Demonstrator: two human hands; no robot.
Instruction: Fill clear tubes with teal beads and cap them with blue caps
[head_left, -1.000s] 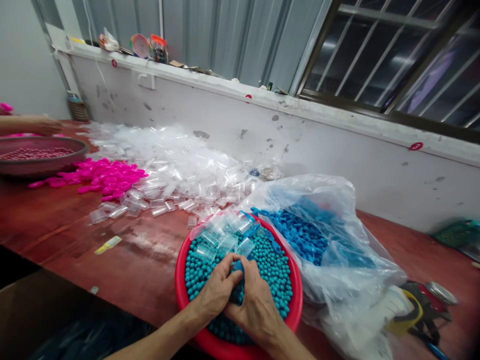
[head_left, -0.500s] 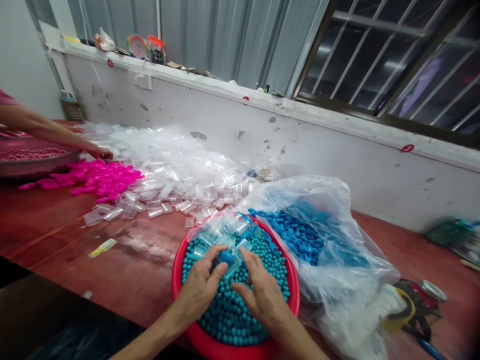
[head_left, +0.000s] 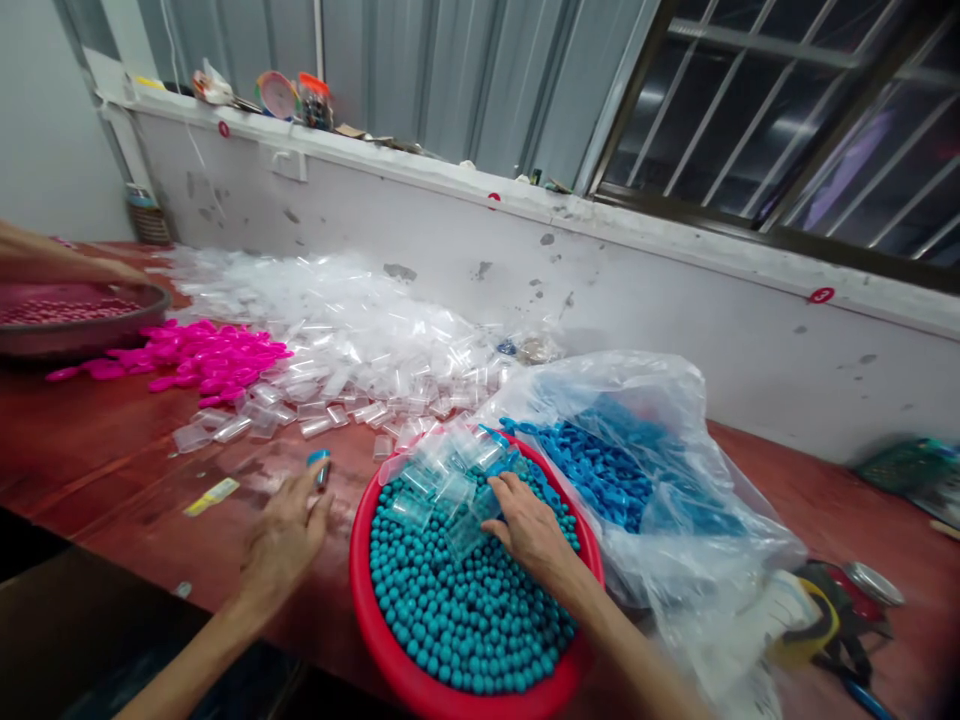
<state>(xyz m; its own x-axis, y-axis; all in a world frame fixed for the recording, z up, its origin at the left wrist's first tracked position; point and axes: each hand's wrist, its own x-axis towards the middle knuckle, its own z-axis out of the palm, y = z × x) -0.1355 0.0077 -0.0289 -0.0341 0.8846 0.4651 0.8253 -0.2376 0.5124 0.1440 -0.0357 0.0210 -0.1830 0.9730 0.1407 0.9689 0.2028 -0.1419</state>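
A red basin (head_left: 363, 600) holds many teal beads (head_left: 465, 640), with clear plastic cases (head_left: 412, 510) lying on top of them. Left of the basin, my left hand (head_left: 289, 535) is over the red table, its fingertips closed on a small blue-capped container (head_left: 320, 468). My right hand (head_left: 529, 525) is above the basin's right part, fingertips at the clear cases; whether it grips one is hard to tell. A clear bag (head_left: 675, 400) of blue plastic pieces (head_left: 600, 465) lies against the basin's right side.
Clear cases (head_left: 360, 320) are heaped along the wall. Pink pieces (head_left: 217, 355) lie beside another basin (head_left: 82, 335), over which a person's arm (head_left: 60, 262) reaches. A yellow strip (head_left: 212, 496) lies on the red table (head_left: 150, 440). A metal-lidded jar (head_left: 874, 583) stands at right.
My left hand has moved left out of the basin, carrying the blue-capped container. My right hand has shifted slightly up and right. The other person's hand has moved from the pink pieces to their basin.
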